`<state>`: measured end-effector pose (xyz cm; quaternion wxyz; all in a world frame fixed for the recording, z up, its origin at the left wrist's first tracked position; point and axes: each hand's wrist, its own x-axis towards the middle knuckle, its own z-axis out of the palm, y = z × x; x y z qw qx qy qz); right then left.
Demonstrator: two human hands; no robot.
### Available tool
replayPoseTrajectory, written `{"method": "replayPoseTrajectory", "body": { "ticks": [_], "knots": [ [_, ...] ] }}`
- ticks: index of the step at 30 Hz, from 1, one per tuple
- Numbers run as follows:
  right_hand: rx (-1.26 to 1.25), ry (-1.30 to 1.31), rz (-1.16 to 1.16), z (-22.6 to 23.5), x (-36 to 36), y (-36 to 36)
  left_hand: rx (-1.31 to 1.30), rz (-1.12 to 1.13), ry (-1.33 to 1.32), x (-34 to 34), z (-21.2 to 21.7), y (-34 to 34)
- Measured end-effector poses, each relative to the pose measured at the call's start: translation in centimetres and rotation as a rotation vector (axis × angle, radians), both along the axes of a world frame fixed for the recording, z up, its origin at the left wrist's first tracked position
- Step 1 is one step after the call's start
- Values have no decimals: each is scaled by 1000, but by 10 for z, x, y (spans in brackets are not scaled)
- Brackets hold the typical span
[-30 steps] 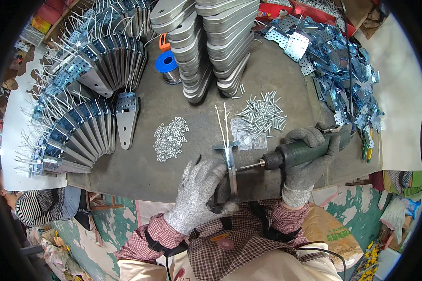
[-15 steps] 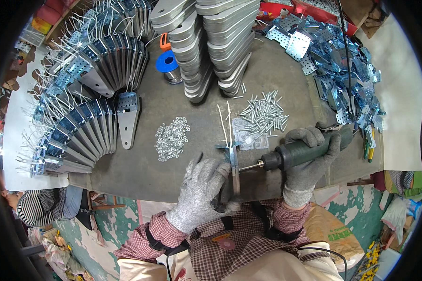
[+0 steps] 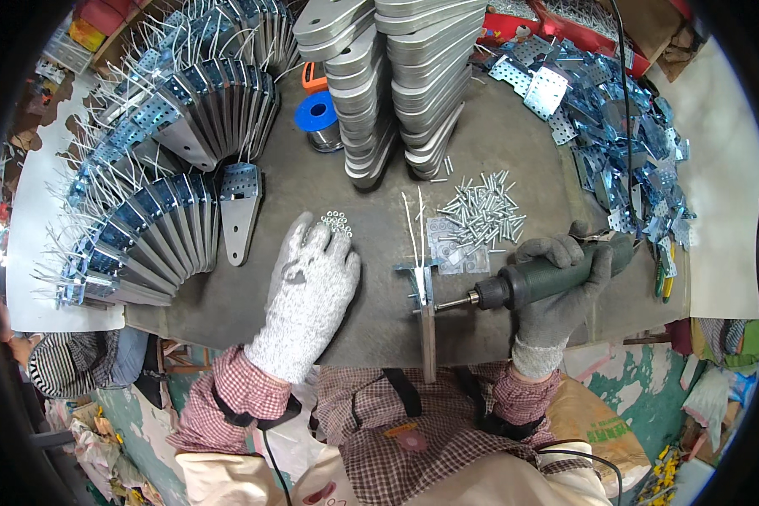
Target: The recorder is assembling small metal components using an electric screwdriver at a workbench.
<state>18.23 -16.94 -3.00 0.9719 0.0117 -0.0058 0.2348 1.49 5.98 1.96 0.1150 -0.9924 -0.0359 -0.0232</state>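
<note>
My left hand (image 3: 310,278), in a pale grey glove, lies palm down over the pile of small nuts (image 3: 337,223), fingers stretched forward and covering most of it. What is under the fingertips is hidden. My right hand (image 3: 557,291) grips a dark green electric screwdriver (image 3: 557,274) with its bit pointing left. The bit's tip meets the side of an assembly standing on edge, a grey metal plate (image 3: 429,337) with a blue-silver bracket (image 3: 417,268) and two white wires (image 3: 417,223). A screw end sticks out on its left side. No hand holds this assembly.
A heap of screws (image 3: 485,211) lies beyond the screwdriver, partly on a clear plastic sheet (image 3: 455,257). Finished-looking assemblies (image 3: 164,236) fan out at left. Stacked metal plates (image 3: 434,76) and a blue solder spool (image 3: 316,114) stand behind. Perforated brackets (image 3: 616,126) are piled at right.
My left hand has let go of the upright assembly and moved left and forward onto the nuts. The right hand keeps the screwdriver at the assembly; the whole view has shifted slightly.
</note>
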Motion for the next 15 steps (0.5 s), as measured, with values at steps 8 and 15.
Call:
{"method": "replayPoseTrajectory", "body": {
  "ticks": [8,15],
  "knots": [
    [-18,84,-8,2,1,-1,-292,113,-111,6,-1,-3],
    [-12,96,-8,4,-3,1,-1306,137,-522,-19,-28,-63]
  ]
}}
